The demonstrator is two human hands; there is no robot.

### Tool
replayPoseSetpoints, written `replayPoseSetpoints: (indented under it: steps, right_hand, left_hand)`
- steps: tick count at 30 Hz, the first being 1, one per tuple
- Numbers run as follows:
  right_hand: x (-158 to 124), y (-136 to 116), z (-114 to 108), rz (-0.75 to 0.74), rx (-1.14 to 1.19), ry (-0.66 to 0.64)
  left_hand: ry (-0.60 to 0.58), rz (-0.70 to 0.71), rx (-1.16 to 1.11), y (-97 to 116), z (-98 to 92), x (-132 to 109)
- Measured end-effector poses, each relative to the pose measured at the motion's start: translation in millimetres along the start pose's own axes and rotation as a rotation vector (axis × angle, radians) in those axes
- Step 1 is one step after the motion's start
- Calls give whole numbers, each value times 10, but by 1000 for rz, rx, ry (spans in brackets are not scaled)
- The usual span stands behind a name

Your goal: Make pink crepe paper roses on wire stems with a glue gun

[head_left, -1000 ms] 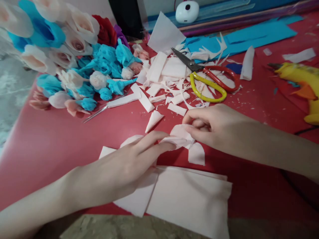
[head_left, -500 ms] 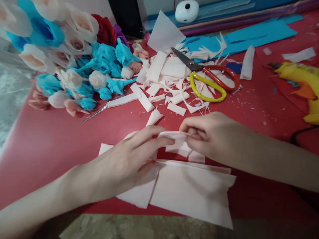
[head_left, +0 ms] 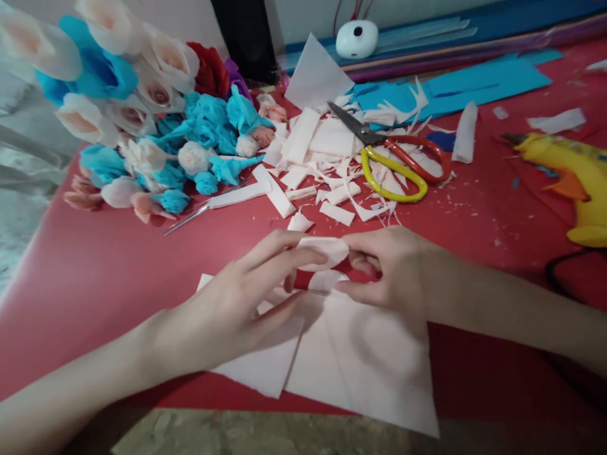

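Note:
My left hand (head_left: pixel 241 303) and my right hand (head_left: pixel 386 268) meet over a red table (head_left: pixel 95 284), both pinching a small pale pink crepe paper petal (head_left: pixel 325 251) between their fingertips. A second petal piece (head_left: pixel 325 280) lies just under it. Both hands hover above a stack of pale pink crepe paper sheets (head_left: pixel 365 360) at the table's near edge; the left palm rests on the sheets' left part.
A heap of paper flowers (head_left: pixel 156 120) in blue, pink and red lies at the back left. Paper scraps (head_left: pixel 322 170) and red-and-yellow scissors (head_left: pixel 393 158) sit behind my hands. A yellow glue gun (head_left: pixel 573 177) lies far right; blue paper sheets (head_left: pixel 469 82) at the back.
Both hands drew toward me with the petal, closer together and over the stacked sheets. The loose petal pieces that lay beside the right hand are now under the fingers.

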State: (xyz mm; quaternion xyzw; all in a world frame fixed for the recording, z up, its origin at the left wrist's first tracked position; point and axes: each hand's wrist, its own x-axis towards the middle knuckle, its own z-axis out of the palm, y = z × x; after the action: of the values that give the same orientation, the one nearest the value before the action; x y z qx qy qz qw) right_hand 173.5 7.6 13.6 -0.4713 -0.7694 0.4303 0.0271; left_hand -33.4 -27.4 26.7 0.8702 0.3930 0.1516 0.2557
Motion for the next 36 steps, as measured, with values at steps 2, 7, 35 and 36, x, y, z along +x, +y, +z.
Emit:
replayPoseSetpoints:
  steps: [2,7,35,36]
  right_hand:
    - [-10,-46,-79,32,35,16]
    - [-53,-154,-152,-17,174,88]
    - [-200,-231,-184,-258,499,344]
    - [-204,-232,-212,-250,461,330]
  left_hand:
    - [-11,-31,-62,-3,-11,5]
    - [-55,-52,-202,-1,-22,8]
    - [297,103,-221,93,116,351]
    - [300,117,-213,70,131,351]
